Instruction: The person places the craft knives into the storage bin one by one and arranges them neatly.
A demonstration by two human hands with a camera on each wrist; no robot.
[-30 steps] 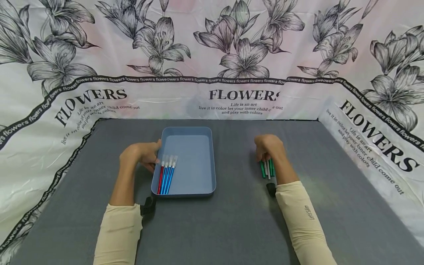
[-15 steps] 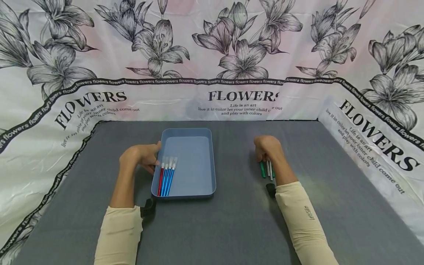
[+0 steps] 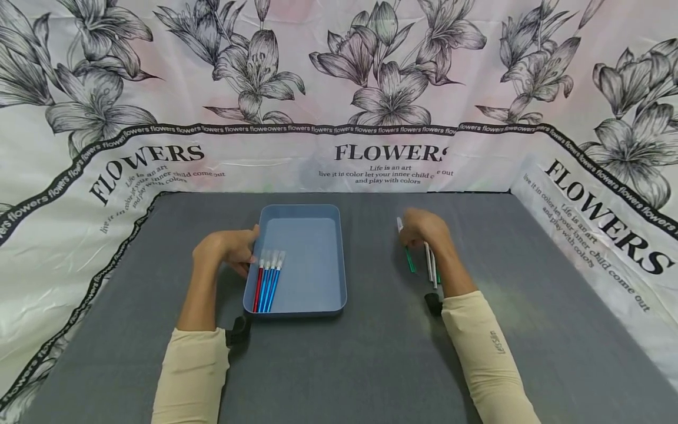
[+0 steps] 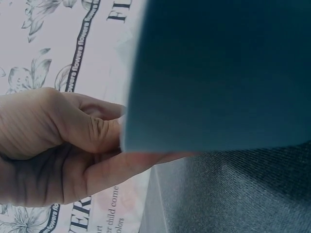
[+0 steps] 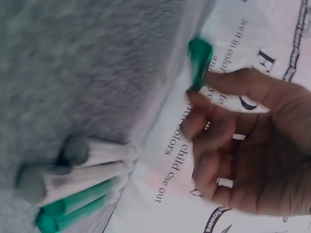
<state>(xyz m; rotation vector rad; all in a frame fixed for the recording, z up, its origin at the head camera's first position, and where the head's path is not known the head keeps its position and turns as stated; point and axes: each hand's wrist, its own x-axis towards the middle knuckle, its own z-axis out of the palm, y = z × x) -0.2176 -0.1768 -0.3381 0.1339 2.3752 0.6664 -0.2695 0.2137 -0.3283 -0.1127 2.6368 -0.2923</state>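
My left hand (image 3: 228, 246) grips the left wall of a blue-grey tray (image 3: 312, 253), with the thumb against the outside and fingers under its edge in the left wrist view. Inside the tray's lower left lie a red pen (image 3: 258, 290) and several blue pens (image 3: 269, 290), side by side with clear caps upward. To the right of the tray, my right hand (image 3: 424, 227) pinches a green pen (image 5: 198, 63) between thumb and fingertips. Below that hand, white pens (image 5: 77, 183) and green pens (image 5: 85, 198) lie together on the table, partly hidden by it in the head view.
A grey cloth (image 3: 371, 353) covers the table. Behind and along both sides hangs a white sheet (image 3: 296, 165) printed with flowers and lettering. Black straps with cameras (image 3: 433, 304) sit at the sleeve ends.
My right hand has separated one green pen from the group and moved it slightly up and left. The left hand and the tray have stayed in place.
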